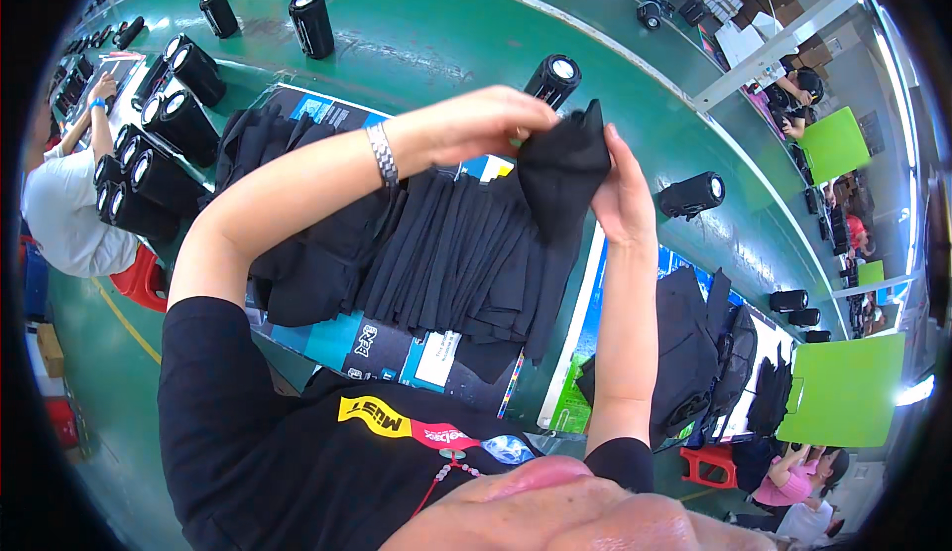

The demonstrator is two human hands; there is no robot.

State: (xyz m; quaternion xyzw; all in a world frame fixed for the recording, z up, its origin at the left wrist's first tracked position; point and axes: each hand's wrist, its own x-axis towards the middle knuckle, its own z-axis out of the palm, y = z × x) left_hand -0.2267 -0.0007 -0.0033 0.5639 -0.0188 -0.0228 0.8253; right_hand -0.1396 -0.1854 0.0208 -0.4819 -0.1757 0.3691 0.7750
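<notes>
Over the green work surface [426, 55], both hands hold up a black cloth piece [565, 169] with a peaked top, draped like a sleeve or pouch. My left hand [486, 126] pinches its upper left edge with bent fingers. On its right side my right hand [627, 194] grips it, thumb showing and other fingers partly hidden behind the fabric. Below lies a row of folded black cloth pieces [456, 253], and left of it a looser black cloth pile [317, 263]. A black cylindrical speaker [553, 80] stands just beyond the held cloth.
More speakers [312, 25] stand along the far side, with several clustered [149, 179] at the left. One speaker [692, 195] lies right of my right hand. Black bags [684, 353] are piled at the right. A co-worker [79, 204] sits at the left near a red stool [139, 278].
</notes>
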